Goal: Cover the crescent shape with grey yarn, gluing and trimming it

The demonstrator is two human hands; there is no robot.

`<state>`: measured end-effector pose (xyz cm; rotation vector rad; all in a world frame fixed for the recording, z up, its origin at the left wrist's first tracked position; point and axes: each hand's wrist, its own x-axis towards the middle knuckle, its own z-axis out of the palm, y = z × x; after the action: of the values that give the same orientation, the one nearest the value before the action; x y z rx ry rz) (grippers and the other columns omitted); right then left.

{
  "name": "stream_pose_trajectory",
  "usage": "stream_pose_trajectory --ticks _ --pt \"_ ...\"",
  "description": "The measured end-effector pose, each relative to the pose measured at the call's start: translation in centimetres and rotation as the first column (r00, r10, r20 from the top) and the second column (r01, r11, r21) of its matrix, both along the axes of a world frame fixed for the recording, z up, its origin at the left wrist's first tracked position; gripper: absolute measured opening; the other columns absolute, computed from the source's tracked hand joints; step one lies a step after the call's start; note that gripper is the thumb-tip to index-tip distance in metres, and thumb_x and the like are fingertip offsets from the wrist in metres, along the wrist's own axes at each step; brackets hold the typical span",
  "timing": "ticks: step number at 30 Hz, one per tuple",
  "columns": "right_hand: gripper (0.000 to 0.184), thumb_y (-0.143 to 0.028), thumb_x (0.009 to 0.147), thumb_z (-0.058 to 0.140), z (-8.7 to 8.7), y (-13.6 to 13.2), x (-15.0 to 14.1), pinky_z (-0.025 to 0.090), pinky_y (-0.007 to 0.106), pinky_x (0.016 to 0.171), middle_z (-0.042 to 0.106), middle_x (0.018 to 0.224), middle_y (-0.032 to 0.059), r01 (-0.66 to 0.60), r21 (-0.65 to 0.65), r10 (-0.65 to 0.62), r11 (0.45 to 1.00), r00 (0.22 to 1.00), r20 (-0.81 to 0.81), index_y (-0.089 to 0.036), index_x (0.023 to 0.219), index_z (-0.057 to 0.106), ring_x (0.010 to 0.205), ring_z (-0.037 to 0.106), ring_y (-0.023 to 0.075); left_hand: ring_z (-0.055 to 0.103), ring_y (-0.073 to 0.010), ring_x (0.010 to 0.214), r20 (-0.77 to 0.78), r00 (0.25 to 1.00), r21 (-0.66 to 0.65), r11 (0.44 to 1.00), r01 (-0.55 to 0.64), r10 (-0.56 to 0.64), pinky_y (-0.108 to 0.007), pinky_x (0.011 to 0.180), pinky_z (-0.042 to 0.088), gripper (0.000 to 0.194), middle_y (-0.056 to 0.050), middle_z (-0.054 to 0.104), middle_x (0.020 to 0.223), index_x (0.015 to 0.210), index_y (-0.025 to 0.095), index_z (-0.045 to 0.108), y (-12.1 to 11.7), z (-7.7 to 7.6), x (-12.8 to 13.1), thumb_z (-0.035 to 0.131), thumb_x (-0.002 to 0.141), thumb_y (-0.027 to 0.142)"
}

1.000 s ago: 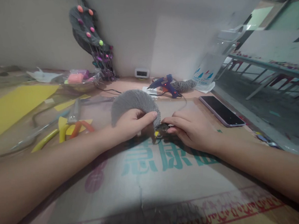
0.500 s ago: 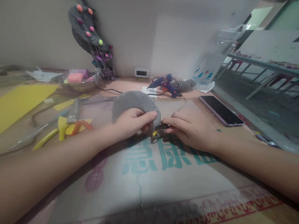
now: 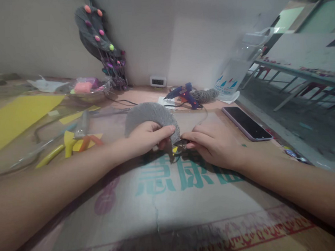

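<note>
Barely anything's moved vs a sec ago, just the grey crescent (image 3: pixel 146 113) dipped a hair. It's mid-scene, ur left hand (image 3: pixel 149 136) clamped on its right part, thumb on top. Ur right hand (image 3: pixel 210 142) has fingertips pinched on a small dark thing (image 3: pixel 180 142), can't tell what tbh. Phone (image 3: pixel 246 124) far right.

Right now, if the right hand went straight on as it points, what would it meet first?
Probably the gray yarn-wrapped crescent held in the left hand; the dark item pinched in the right hand would lead, though depth is unclear.
</note>
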<state>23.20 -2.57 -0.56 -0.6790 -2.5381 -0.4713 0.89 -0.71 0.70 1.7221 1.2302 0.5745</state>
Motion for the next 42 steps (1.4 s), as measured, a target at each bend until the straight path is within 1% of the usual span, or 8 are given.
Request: stream_pose_trajectory --ticks 6,11,14,17,22,30,36,42 --pt "0.030 -0.029 0.101 0.042 0.20 -0.22 0.11 0.039 0.029 0.062 0.061 0.077 0.0065 0.033 -0.094 -0.038 0.995 0.998 -0.053 -0.010 0.108 0.065 0.068 0.052 0.0168 0.044 -0.0074 0.039 -0.004 1.000 0.036 0.999 -0.013 0.013 -0.020 0.045 0.035 0.048 0.003 0.053 0.044 0.050 0.018 0.054 0.23 -0.08 -0.13 0.050 0.085 0.050" --pt "0.030 -0.030 0.100 0.044 0.05 -0.24 0.00 0.039 0.028 0.062 0.060 0.076 0.0058 0.024 -0.111 -0.027 0.994 0.999 -0.034 -0.010 0.110 0.065 0.067 0.052 0.0166 0.046 -0.0087 0.040 -0.062 0.997 0.039 0.999 -0.033 0.036 -0.021 0.046 0.036 0.049 0.002 0.053 0.044 0.049 0.018 0.053 0.09 -0.02 -0.08 0.050 0.083 0.053" --pt "0.031 -0.030 0.101 0.042 0.06 -0.28 -0.14 0.039 0.028 0.061 0.061 0.076 0.0059 0.005 -0.099 -0.009 0.995 0.999 -0.034 -0.010 0.109 0.065 0.067 0.052 0.0165 0.046 -0.0085 0.041 -0.084 0.996 0.053 0.999 -0.008 0.012 -0.020 0.047 0.036 0.051 0.002 0.052 0.044 0.048 0.018 0.053 0.05 -0.14 -0.07 0.048 0.084 0.055" --pt "0.033 -0.031 0.102 0.041 0.06 -0.30 -0.33 0.038 0.028 0.059 0.061 0.075 0.0064 -0.007 -0.077 0.005 0.997 0.999 -0.033 -0.009 0.107 0.066 0.065 0.052 0.0165 0.046 -0.0089 0.041 -0.069 0.998 0.062 0.998 0.017 -0.013 -0.020 0.047 0.037 0.051 0.002 0.052 0.045 0.049 0.018 0.054 0.16 -0.33 -0.07 0.047 0.084 0.054" --pt "0.034 -0.031 0.102 0.041 0.04 -0.28 -0.54 0.037 0.028 0.058 0.061 0.071 0.0060 0.008 -0.035 -0.008 0.999 1.000 -0.010 -0.009 0.103 0.068 0.063 0.051 0.0162 0.046 -0.0088 0.043 -0.036 0.999 0.040 0.999 0.020 -0.018 -0.020 0.046 0.037 0.048 0.001 0.054 0.048 0.051 0.018 0.055 0.30 -0.47 -0.04 0.048 0.084 0.052" --pt "0.034 -0.031 0.102 0.040 0.07 -0.36 -0.33 0.037 0.028 0.059 0.061 0.074 0.0058 0.038 -0.090 -0.039 0.995 0.999 -0.013 -0.011 0.106 0.067 0.064 0.051 0.0164 0.045 -0.0089 0.043 0.009 1.000 -0.002 1.000 0.011 -0.011 -0.021 0.045 0.036 0.050 0.002 0.052 0.047 0.050 0.018 0.053 0.40 -0.83 -0.10 0.050 0.083 0.056" --pt "0.031 -0.029 0.101 0.041 0.11 -0.44 -0.22 0.036 0.027 0.059 0.060 0.074 0.0050 0.027 -0.104 -0.030 0.994 0.999 -0.023 -0.011 0.106 0.066 0.064 0.050 0.0162 0.044 -0.0077 0.043 0.102 0.992 -0.008 0.997 0.071 -0.070 -0.019 0.043 0.034 0.050 0.003 0.051 0.048 0.052 0.017 0.054 0.44 -0.91 -0.27 0.050 0.086 0.054" --pt "0.031 -0.028 0.101 0.040 -0.06 -0.17 0.14 0.037 0.027 0.061 0.059 0.075 0.0048 0.013 -0.142 -0.019 0.990 0.999 -0.037 -0.010 0.108 0.064 0.065 0.049 0.0156 0.044 -0.0078 0.042 0.123 0.992 -0.010 0.999 0.036 -0.035 -0.020 0.043 0.034 0.049 0.002 0.051 0.047 0.051 0.017 0.054 0.46 -0.80 -0.19 0.051 0.086 0.051"
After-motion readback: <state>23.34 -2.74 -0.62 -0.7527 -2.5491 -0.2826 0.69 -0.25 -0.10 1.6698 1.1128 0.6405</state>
